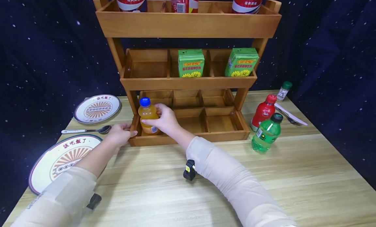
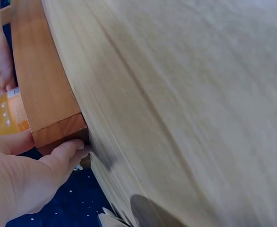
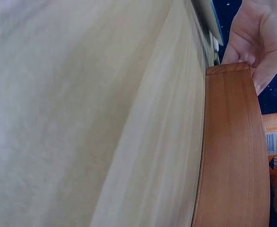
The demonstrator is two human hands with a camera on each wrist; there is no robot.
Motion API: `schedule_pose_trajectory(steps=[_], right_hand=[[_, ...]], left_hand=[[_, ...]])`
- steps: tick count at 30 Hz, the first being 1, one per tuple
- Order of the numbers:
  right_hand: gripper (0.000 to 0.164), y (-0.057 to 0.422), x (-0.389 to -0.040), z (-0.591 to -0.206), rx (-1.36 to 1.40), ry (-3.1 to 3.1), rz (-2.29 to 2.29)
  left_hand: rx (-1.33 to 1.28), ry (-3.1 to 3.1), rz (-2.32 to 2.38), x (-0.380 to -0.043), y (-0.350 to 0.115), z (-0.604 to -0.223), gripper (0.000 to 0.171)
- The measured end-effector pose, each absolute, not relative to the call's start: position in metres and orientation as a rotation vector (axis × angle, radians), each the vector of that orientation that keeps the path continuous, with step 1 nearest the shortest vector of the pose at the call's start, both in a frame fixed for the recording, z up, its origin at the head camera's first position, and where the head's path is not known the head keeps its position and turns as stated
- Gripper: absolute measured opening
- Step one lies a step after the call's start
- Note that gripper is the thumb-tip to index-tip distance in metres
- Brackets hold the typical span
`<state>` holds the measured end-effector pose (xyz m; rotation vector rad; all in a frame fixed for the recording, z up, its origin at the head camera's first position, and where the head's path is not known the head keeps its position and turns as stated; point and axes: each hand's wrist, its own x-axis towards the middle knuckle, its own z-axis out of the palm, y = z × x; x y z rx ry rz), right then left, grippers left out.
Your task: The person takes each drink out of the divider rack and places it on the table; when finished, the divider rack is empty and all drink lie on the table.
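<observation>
An orange soda bottle [image 1: 148, 113] with a blue cap stands upright in the left front compartment of the bottom tier of a wooden rack [image 1: 188, 24]. Around its right side curl the thumb and fingers of my right hand [image 1: 166, 119]. My left hand [image 1: 118, 135] grips the rack's lower left front corner; in the left wrist view, its thumb lies at the rim and the fingers [image 2: 67, 153] bend against the end face. The bottle's label [image 3: 273, 142] faces the right wrist camera, with the wooden front board [image 3: 233, 146] beside it.
Red cans [image 1: 131, 1] fill the top tier; green drink cartons [image 1: 191, 64] occupy the middle one. At right stand a red bottle [image 1: 263, 112] and a green bottle [image 1: 266, 133], near a shaker [image 1: 284, 91], knife and fork. Plates [image 1: 97, 109] and a spoon [image 1: 85, 130] lie left.
</observation>
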<state>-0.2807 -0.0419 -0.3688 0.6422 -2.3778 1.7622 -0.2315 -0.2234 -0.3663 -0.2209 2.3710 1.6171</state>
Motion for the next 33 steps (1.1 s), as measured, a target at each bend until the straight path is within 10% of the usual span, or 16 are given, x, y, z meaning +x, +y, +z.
schedule_pose_trajectory(steps=[19, 33], right_hand=[[0.046, 0.109, -0.211, -0.301, 0.698, -2.125, 1.993], [0.055, 0.214, -0.174, -0.34, 0.295, -2.509, 1.603]], left_hand=[[-0.156, 2.434, 1.593, -0.23, -0.216, -0.369, 0.053], [-0.159, 2.492, 1.53, -0.231, -0.22, -0.366, 0.055]])
